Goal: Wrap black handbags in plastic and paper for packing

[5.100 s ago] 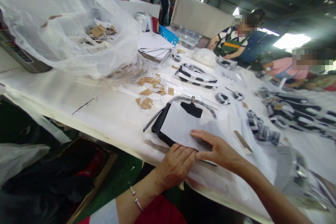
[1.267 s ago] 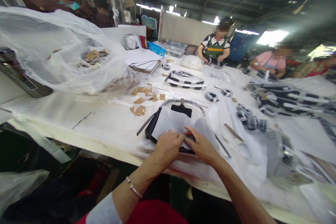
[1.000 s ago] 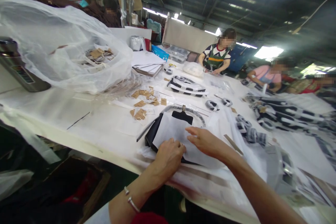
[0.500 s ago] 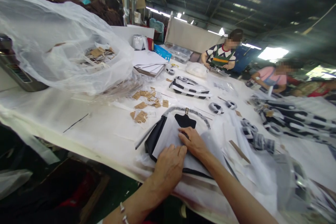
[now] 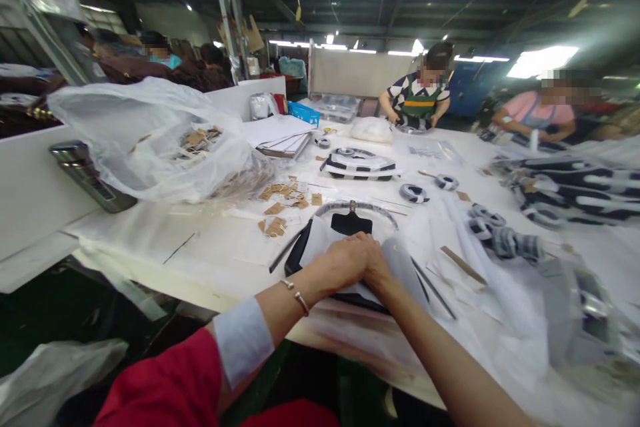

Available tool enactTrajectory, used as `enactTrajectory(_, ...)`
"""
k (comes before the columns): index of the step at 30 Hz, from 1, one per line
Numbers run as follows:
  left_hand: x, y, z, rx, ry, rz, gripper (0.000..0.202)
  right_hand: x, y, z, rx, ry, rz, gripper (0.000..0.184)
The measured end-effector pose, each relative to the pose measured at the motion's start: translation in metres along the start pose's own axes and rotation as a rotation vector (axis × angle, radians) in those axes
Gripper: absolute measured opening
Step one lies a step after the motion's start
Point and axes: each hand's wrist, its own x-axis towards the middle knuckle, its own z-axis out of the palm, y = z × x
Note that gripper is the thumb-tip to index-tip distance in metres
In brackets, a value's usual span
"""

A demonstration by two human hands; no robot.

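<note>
Shift: both hands now meet mid-bag; half a second ago the right lay nearer the black tab.
Left hand [image 5: 344, 259]: knuckles up, fingers curled onto white paper [image 5: 320, 243]; grip cannot be told.
Right hand [image 5: 376, 265]: touching the left, pressing the same paper; grip hidden.
Black bag [image 5: 299, 255]: flat on table [image 5: 215, 240], under the paper.
Risk: thin paper may crease, tear or slide off under uneven pressure.
</note>
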Motion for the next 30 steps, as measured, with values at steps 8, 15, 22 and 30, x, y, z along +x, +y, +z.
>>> enactTrajectory(8,-0.003,-0.014,0.033,0.104,0.16,-0.135,0.031,0.0,0.0,0.006,0.012,0.096,0.144,0.03)
enactTrajectory(15,0.009,-0.024,0.044,0.104,0.189,-0.2,0.028,0.006,0.006,0.008,0.024,0.087,0.146,0.032)
enactTrajectory(22,0.012,-0.026,0.041,0.109,0.259,-0.252,0.026,0.014,0.013,0.011,0.035,0.043,0.15,0.038)
enactTrajectory(30,0.017,-0.028,0.047,0.111,0.334,-0.251,0.021,0.023,0.01,0.015,0.08,0.09,0.246,0.047)
